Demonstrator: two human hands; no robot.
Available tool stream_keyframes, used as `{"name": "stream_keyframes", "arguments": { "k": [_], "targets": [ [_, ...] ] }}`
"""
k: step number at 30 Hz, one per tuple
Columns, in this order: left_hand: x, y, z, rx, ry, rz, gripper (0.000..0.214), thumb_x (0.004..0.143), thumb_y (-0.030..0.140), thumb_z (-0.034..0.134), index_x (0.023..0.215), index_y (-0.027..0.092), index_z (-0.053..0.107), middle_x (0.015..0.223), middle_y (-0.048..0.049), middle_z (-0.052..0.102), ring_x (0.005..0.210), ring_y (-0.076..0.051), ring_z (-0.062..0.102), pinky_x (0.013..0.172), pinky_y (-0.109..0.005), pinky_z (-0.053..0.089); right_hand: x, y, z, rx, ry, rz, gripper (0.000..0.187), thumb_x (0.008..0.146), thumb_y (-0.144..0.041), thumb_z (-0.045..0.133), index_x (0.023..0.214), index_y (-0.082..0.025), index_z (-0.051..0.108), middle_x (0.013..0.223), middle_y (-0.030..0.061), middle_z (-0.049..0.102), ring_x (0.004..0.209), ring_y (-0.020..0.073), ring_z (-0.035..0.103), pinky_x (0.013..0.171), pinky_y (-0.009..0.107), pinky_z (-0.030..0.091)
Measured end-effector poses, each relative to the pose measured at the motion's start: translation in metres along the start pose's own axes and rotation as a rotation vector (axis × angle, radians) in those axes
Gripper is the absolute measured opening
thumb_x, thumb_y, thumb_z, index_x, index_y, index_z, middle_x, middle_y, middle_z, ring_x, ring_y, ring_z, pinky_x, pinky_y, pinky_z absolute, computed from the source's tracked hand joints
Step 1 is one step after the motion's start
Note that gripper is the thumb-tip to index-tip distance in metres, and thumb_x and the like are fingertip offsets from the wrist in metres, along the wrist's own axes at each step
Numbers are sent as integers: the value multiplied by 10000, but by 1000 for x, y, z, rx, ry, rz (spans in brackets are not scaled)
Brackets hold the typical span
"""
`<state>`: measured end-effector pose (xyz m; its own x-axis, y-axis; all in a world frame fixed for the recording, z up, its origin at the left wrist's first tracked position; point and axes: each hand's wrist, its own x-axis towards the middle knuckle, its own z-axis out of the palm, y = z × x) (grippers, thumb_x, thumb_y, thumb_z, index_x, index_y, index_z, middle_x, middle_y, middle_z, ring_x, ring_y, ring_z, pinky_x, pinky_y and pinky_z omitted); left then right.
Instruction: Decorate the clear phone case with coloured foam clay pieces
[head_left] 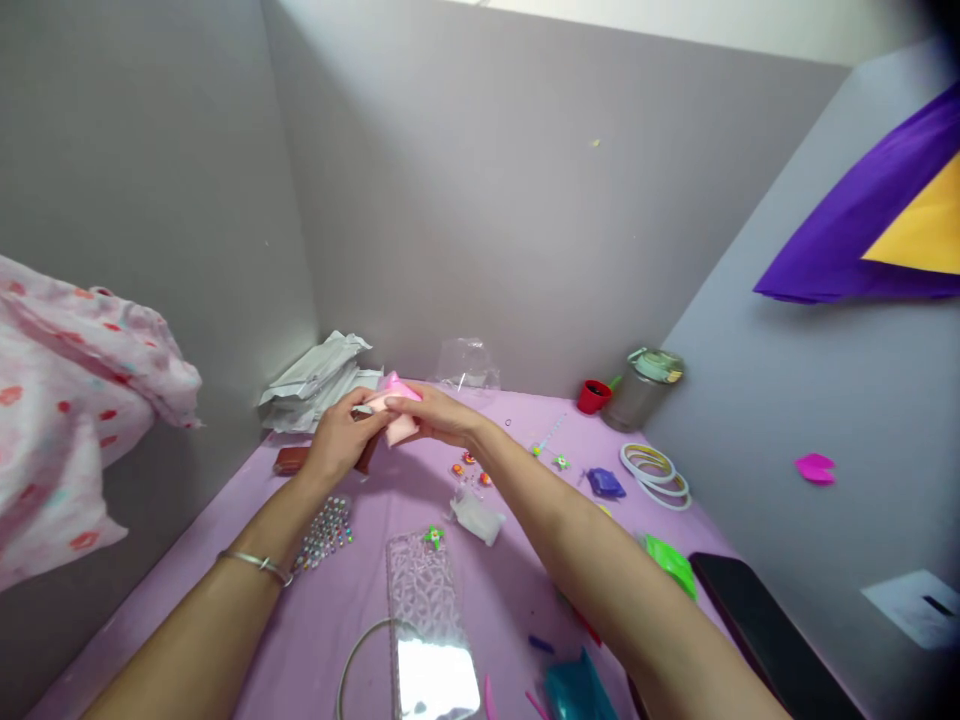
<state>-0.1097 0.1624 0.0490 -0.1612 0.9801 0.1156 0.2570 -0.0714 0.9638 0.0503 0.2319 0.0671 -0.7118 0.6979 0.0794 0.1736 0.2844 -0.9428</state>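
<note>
Both of my hands meet above the far middle of the table, fingers curled round small packets. My left hand [346,432] grips a pale pink packet [403,430] from the left. My right hand [442,412] closes on its upper right side, where a brighter pink packet [397,384] shows. Something brown shows under my left fingers, partly hidden. Nearer me lies a clear phone case [424,580] with a raised pattern and a green flower [433,538] on its upper corner. A white packet [478,516] lies between my forearms.
Silvery beads [325,532] lie by my left forearm. White pouches [319,385] are stacked at back left. Toward the right are a red cup [593,397], jar [643,390], tape rolls [656,476], blue packet [605,483], green packet [670,563] and black phone [765,630]. A teal packet [577,688] lies nearest.
</note>
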Motion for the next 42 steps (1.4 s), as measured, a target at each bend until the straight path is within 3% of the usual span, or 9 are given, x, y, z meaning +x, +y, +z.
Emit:
{"name": "stream_keyframes", "arguments": {
  "k": [5,12,19,23,28,32,35,38,42],
  "targets": [
    [18,8,24,106,-34,47,454,869,568,567,1140,212,649,478,77,534,376,-154,484,438,-259,366,-7,9,-41,27,118,-29,347,916,-356,605,1197,-152,623,1069,125,726,890,196,700,768,332,619],
    [17,-31,14,374,-228,-61,313,836,472,711,743,180,649,625,30,646,532,-152,590,601,-304,481,26,31,-121,-188,683,-46,599,939,-376,577,1472,-237,343,1447,117,518,1336,284,483,1068,449,445],
    [33,-43,19,341,-202,-115,268,903,331,691,1111,165,652,1089,-68,681,904,-218,663,798,-410,553,-9,74,-126,-370,708,188,339,946,-315,661,1248,-167,613,1330,110,599,1198,285,590,1025,535,477],
    [12,-16,19,74,-212,-137,411,854,327,635,1234,191,558,1163,-103,680,942,-267,701,708,-381,586,-50,50,-123,-377,707,227,284,964,-271,636,1222,-152,621,1245,102,644,1116,254,637,974,489,521],
    [-70,29,15,-248,-302,-73,448,832,277,583,1275,268,513,1378,-81,617,1311,-264,561,901,-357,569,-132,-18,-59,-260,520,156,304,985,-209,548,1283,-174,594,1169,100,692,916,185,700,878,374,563],
    [-143,38,31,-520,-335,-153,407,853,361,728,1216,266,574,1165,-70,722,1120,-269,671,955,-363,503,-212,-44,41,28,312,123,567,928,-355,658,1457,-308,458,1316,85,630,1081,211,649,910,373,539],
    [-175,26,49,-549,-330,-178,367,831,340,771,1158,265,623,1112,-43,734,1051,-251,684,929,-339,497,-247,-33,95,307,332,179,722,823,-278,767,1460,-373,441,1225,35,662,866,175,654,714,304,528],
    [-187,11,59,-550,-333,-194,395,807,337,797,1166,261,652,1165,-52,726,1093,-262,664,938,-338,486,-255,-13,113,399,505,183,580,781,-231,769,1325,-301,579,966,2,677,806,165,618,711,291,493],
    [-187,-1,59,-548,-273,-224,338,824,360,782,1133,248,701,1178,-54,711,1166,-266,623,966,-320,466,-255,-1,111,415,486,164,380,799,-304,763,1162,-243,668,958,22,681,811,178,615,730,309,493]
  ]
}}
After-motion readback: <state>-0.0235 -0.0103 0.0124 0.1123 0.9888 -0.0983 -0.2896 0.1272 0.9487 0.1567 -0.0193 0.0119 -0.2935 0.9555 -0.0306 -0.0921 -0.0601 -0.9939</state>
